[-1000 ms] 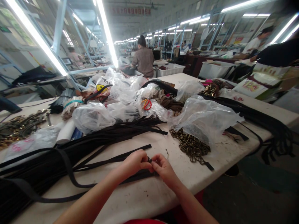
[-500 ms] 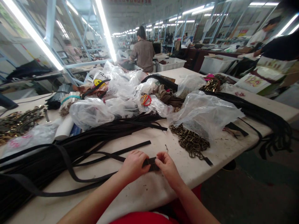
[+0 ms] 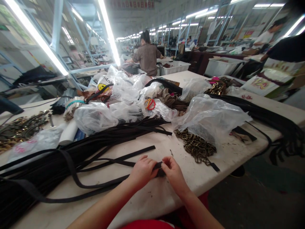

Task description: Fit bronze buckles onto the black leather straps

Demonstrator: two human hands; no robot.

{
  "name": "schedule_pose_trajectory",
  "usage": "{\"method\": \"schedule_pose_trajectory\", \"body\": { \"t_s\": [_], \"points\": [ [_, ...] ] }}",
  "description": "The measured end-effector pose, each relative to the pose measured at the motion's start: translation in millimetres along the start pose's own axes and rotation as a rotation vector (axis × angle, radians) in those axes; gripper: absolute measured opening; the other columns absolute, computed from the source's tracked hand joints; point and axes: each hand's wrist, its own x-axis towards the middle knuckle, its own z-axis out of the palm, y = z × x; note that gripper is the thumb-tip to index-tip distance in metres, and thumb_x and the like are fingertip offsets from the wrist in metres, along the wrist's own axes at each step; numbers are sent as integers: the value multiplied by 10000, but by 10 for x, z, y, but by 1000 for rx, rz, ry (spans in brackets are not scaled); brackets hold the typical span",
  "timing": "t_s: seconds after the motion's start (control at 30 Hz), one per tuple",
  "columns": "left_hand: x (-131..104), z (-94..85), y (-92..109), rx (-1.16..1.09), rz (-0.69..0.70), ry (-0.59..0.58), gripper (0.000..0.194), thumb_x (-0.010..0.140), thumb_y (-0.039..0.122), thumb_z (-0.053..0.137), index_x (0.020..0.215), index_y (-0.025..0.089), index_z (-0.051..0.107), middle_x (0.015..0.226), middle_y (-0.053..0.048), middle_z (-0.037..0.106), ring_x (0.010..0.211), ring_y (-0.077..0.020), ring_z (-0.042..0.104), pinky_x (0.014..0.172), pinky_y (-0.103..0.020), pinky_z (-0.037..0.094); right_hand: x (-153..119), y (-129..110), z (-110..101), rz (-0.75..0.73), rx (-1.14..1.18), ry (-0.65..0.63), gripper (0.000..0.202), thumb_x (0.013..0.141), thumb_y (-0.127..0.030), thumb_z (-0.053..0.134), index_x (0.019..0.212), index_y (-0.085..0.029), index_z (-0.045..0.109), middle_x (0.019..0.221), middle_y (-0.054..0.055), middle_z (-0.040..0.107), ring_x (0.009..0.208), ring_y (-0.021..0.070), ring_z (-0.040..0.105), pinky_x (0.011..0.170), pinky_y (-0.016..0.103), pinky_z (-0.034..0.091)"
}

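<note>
Near the table's front edge, a black strap (image 3: pixel 157 165) is pinched between my two hands. My left hand (image 3: pixel 143 171) has its fingers closed round the strap from the left, and the strap's length seems to run back under that hand. From the right, my right hand (image 3: pixel 173 174) grips its end between thumb and fingertips. Whether a buckle sits on the strap there is hidden by the fingers. To the right, a heap of brass-coloured metal buckles (image 3: pixel 199 144) spills from a clear plastic bag (image 3: pixel 209 111). A short strap piece (image 3: pixel 215 167) lies beside the heap.
Long black straps (image 3: pixel 59 168) cover the table's left side. Behind them lie plastic bags (image 3: pixel 95 117), a white roll (image 3: pixel 68 133) and orange-red handles (image 3: pixel 150 104). More metal hardware (image 3: pixel 28 122) lies far left; black straps (image 3: pixel 274 117) hang off the right edge. Co-workers stand beyond.
The view has shifted slightly. My hands have drawn a little closer together, so less of the strap shows between them. Both keep hold of it.
</note>
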Motion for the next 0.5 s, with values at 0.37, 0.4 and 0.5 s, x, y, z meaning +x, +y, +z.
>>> {"method": "schedule_pose_trajectory", "body": {
  "t_s": [0.37, 0.4, 0.5],
  "points": [
    [-91, -43, -309, -13, -204, -152, 260, 784, 279, 481, 1019, 207, 568, 957, -59, 595, 867, -202, 560, 741, -287, 421, 168, -82, -86, -445, -575, -72, 269, 794, -208, 416, 1033, -205, 540, 910, 68, 565, 844, 192, 510, 772, 316, 383],
    [-69, -34, -337, -49, -232, -157, 255, 789, 294, 474, 1006, 198, 569, 936, -57, 600, 849, -194, 566, 734, -278, 423, 154, -71, -26, -491, -655, -160, 273, 799, -197, 410, 1033, -211, 550, 917, 70, 571, 862, 196, 507, 780, 320, 375],
    [30, -64, -472, -82, -318, -134, 257, 813, 329, 432, 989, 191, 561, 936, -53, 603, 829, -178, 574, 731, -266, 423, 110, 25, 118, -553, -905, -319, 220, 782, -186, 454, 940, -218, 604, 872, 60, 583, 844, 198, 502, 767, 330, 355]
  ]
}}
